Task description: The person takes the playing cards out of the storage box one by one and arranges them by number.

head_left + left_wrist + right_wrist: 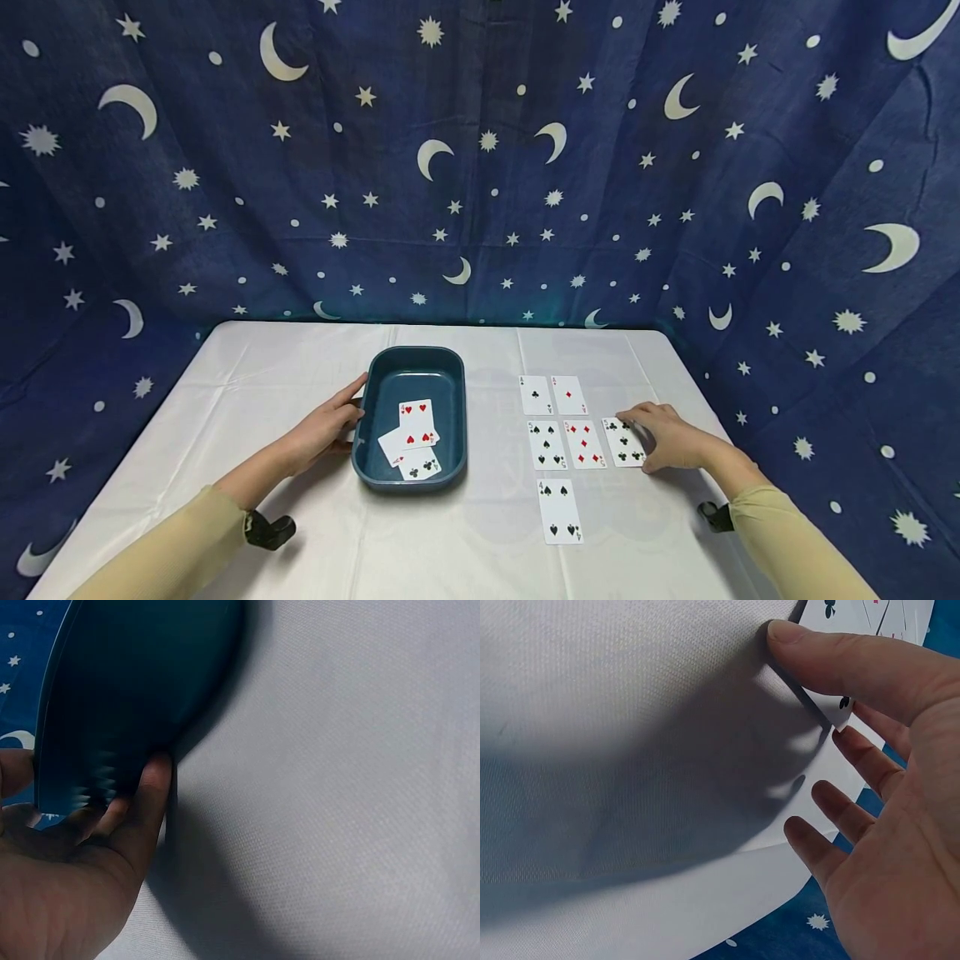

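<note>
On the left, my left hand (324, 429) grips the near-left side of a dark blue tray (363, 417). In the left wrist view, the fingers and thumb (156, 774) press the tray's outer wall (142, 675). Inside the tray lie overlapping cards, with the four of hearts (417, 422) on top and a clubs card (420, 465) partly under it. At right, my right hand (670, 437) pinches the five of clubs (621, 443) by its edges. The right wrist view shows the thumb (840, 664) along one edge and a fingertip at a corner.
Left of the held card lie the five of diamonds (585, 444) and five of spades (547, 446). Behind them are the ace of clubs (536, 395) and ace of diamonds (569, 395); the four of spades (559, 512) lies nearest. A white cloth (487, 550) covers the table, and a starry curtain (480, 208) hangs behind.
</note>
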`<state>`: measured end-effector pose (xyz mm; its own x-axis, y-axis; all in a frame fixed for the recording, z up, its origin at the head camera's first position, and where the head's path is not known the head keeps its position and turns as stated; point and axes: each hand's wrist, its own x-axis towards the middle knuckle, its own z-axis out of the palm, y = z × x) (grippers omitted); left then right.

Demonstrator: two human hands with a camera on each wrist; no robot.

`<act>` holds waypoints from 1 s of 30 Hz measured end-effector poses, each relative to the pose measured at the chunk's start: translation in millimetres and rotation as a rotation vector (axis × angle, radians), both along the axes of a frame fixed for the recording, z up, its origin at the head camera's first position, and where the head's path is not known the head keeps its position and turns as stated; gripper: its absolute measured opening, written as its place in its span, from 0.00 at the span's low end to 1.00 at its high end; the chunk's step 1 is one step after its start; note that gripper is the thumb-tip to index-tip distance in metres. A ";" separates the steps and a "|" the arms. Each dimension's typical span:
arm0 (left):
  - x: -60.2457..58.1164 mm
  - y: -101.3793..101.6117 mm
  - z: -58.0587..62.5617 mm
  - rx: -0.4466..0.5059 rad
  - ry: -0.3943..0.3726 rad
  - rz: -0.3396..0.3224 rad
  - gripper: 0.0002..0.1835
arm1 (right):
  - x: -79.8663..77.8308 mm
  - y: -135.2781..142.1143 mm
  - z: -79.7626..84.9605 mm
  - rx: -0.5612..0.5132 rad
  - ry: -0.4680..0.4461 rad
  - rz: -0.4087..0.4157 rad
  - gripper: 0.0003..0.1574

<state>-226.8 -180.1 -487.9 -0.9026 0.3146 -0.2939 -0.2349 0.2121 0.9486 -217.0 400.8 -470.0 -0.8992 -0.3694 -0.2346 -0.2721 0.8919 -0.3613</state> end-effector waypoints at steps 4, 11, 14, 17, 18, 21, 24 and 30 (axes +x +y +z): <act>0.6 -0.1 0.2 -0.003 0.003 -0.001 0.39 | -0.4 -0.2 -2.0 0.009 -0.010 -0.002 0.58; 0.9 -0.8 1.0 0.022 0.004 -0.010 0.39 | -0.6 -1.5 -1.0 0.005 -0.024 -0.007 0.57; 0.9 -1.0 1.2 0.019 0.004 -0.012 0.39 | -1.4 -0.8 -1.9 0.008 -0.033 -0.013 0.57; 0.1 -0.9 0.6 0.016 0.000 -0.010 0.38 | -2.6 0.2 -3.5 0.013 -0.038 -0.018 0.58; -0.3 -0.9 0.2 0.014 0.000 -0.013 0.39 | -2.7 0.2 -3.6 0.014 -0.038 -0.019 0.58; -1.1 -0.4 -0.1 0.005 -0.012 -0.005 0.38 | -2.8 -0.2 -3.3 0.015 -0.039 -0.022 0.58; -0.8 -0.3 0.6 -0.002 -0.011 -0.011 0.38 | -2.0 -1.2 -2.2 0.011 -0.043 -0.023 0.58; 0.2 -1.3 1.1 0.006 -0.003 -0.009 0.38 | -0.5 -2.8 0.3 0.003 -0.040 -0.014 0.60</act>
<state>-226.6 -181.4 -486.8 -0.8989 0.3247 -0.2943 -0.2354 0.2087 0.9492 -217.5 398.1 -469.7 -0.8941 -0.3558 -0.2718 -0.2446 0.8966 -0.3692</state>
